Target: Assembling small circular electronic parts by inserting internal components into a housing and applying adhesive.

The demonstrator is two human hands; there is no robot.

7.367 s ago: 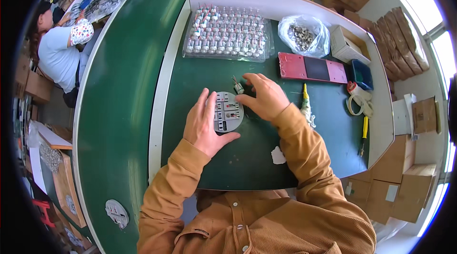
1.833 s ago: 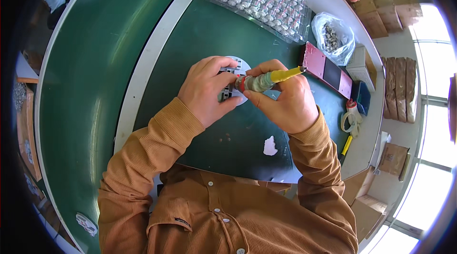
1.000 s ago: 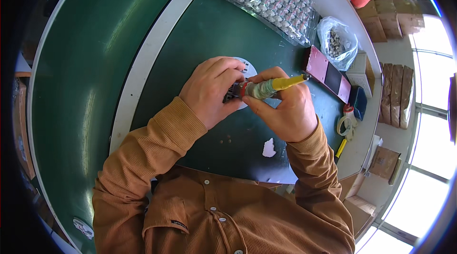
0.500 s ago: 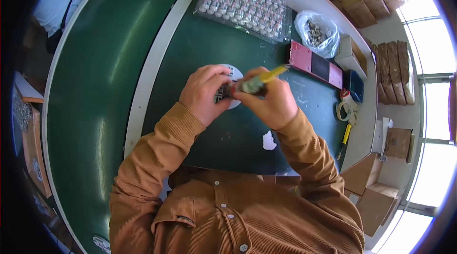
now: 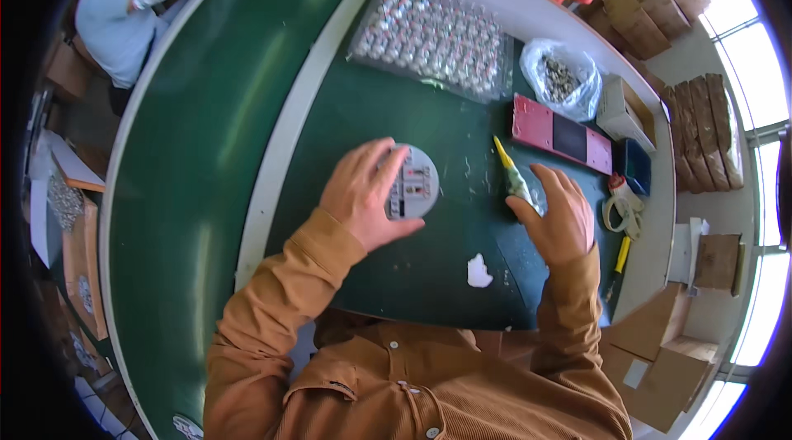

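Note:
My left hand curls around the left side of a round white disc with dark and red markings or parts on its face. Fingertips lie over its upper rim, and the thumb rests along its lower edge. The covered side of the disc is hidden. To the right, my right hand is open, thumb and index finger apart on either side of the rear of a green-and-white tube with a yellow pointed tip. That tip points up and left, away from me. A torn white scrap lies between my forearms.
Clear plastic trays of small whitish parts sit at the back. Beside them are a bag of metal parts, a pink-and-black block, a white box, tape and a yellow-handled tool. A pale ledge borders the left.
My right hand has moved right, away from the disc, and its fingers have opened around the tube. My left hand stays at the disc. The whole view has shifted slightly.

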